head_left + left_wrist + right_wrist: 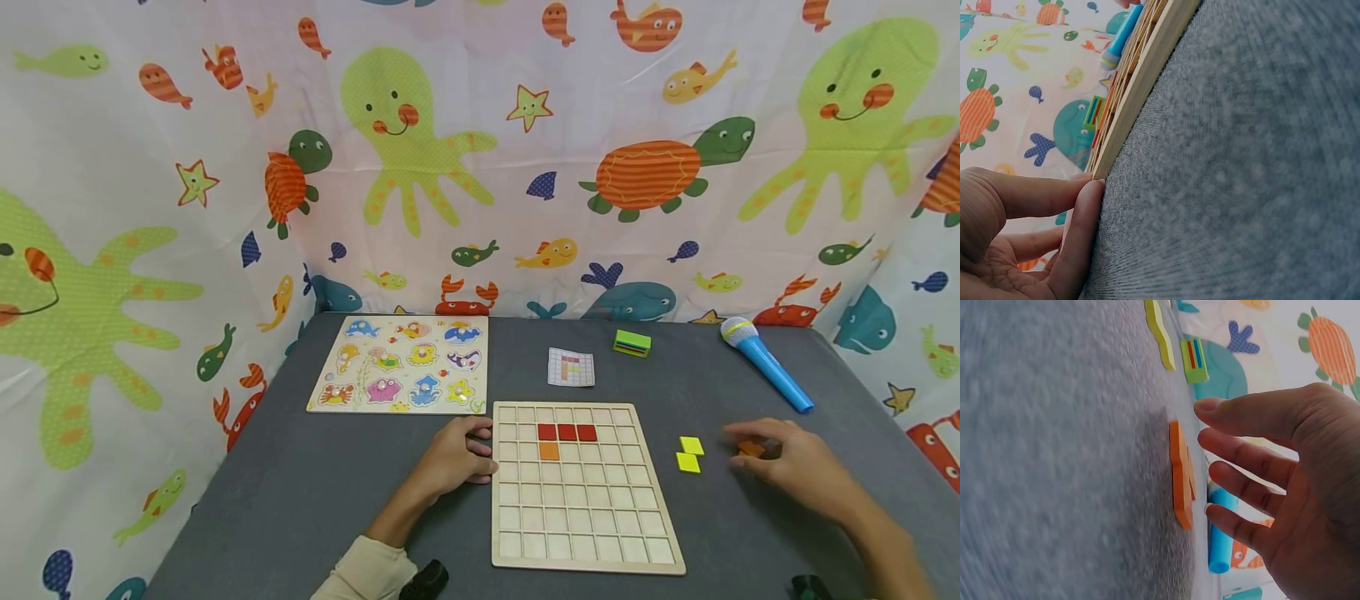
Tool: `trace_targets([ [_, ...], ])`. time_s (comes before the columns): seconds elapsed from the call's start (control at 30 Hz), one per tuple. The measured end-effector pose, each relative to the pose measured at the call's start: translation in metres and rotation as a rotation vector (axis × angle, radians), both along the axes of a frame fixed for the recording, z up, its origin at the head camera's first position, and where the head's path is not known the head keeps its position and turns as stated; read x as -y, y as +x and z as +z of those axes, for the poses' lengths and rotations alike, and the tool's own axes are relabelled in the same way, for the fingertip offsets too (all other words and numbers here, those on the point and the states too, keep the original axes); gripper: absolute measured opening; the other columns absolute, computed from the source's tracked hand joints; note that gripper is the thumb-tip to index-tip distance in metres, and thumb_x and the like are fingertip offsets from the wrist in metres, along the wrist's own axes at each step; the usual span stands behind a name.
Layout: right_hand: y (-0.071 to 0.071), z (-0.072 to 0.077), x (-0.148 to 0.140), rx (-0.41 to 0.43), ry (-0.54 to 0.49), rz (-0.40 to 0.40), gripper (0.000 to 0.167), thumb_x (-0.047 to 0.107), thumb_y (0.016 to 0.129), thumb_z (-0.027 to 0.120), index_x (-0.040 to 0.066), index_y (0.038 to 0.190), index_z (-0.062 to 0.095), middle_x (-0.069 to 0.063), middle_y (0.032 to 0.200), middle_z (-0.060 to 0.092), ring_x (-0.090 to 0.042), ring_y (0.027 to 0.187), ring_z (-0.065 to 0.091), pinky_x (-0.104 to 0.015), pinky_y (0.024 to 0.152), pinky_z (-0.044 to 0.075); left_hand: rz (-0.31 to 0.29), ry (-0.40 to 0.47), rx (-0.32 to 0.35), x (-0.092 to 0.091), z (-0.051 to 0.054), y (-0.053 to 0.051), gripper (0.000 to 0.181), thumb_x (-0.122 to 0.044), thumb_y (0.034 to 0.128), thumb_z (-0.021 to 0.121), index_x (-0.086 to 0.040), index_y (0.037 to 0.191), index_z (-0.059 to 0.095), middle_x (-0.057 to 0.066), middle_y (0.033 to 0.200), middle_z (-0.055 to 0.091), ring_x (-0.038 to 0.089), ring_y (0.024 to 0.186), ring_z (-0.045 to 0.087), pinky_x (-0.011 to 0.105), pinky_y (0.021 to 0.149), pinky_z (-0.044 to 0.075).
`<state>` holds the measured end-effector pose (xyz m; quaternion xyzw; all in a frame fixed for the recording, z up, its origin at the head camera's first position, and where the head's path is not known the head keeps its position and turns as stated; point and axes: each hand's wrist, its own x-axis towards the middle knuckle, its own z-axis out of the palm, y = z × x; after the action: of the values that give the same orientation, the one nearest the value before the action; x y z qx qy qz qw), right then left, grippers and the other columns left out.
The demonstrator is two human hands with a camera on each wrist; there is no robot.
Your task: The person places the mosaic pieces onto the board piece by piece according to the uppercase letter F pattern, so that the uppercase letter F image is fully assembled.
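A wooden grid board (577,497) lies on the table, with red tiles (567,432) in a row of its cells and an orange tile (549,451) below the leftmost one. At its left edge, my left hand (457,457) holds the board; the left wrist view shows thumb and finger (1088,206) meeting at the wooden rim (1125,115). My right hand (795,467) hovers around loose orange tiles (1180,478) on the table, fingers apart and not visibly gripping them. Left of that hand lie two yellow tiles (688,462).
Behind the board are a small printed grid card (571,367) and a stack of coloured tiles (632,342). A blue toy microphone (772,367) lies at the back right, a sea-animal puzzle board (401,367) at the back left. A patterned curtain (517,225) surrounds the grey table.
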<state>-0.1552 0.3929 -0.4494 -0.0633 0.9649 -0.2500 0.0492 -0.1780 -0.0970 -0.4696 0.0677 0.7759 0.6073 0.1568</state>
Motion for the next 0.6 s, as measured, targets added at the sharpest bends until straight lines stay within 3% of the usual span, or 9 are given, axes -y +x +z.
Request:
trace_targets([
  [0.33,0.001,-0.003,-0.021,0.045,-0.001,-0.038,0.045,0.025,0.098,0.077,0.003,0.136,0.068,-0.022,0.129,0.068,-0.028,0.101,0.063,-0.028,0.069,0.054,-0.001,0.003,0.01,0.0,-0.001,-0.001,0.068,0.011,0.0824,0.081,0.006,0.146,0.055,0.02,0.128,0.06,0.024,0.101,0.066,0.037,0.07,0.069],
  [0.4,0.0,-0.002,-0.023,0.043,0.009,-0.039,0.045,0.025,0.098,0.076,0.002,0.136,0.067,-0.022,0.129,0.068,-0.029,0.102,0.063,-0.031,0.071,0.055,0.001,0.003,0.011,0.0,-0.001,-0.001,0.068,0.011,0.0825,0.081,0.006,0.146,0.055,0.02,0.128,0.06,0.024,0.101,0.066,0.037,0.07,0.069],
  [0.6,0.001,-0.003,-0.03,0.005,0.043,-0.038,0.04,0.021,0.099,0.076,0.001,0.132,0.069,-0.024,0.128,0.069,-0.037,0.105,0.063,-0.06,0.08,0.058,0.003,0.004,0.016,0.0,-0.001,-0.001,0.069,0.011,0.0826,0.081,0.005,0.146,0.055,0.02,0.129,0.06,0.024,0.102,0.066,0.038,0.07,0.069],
])
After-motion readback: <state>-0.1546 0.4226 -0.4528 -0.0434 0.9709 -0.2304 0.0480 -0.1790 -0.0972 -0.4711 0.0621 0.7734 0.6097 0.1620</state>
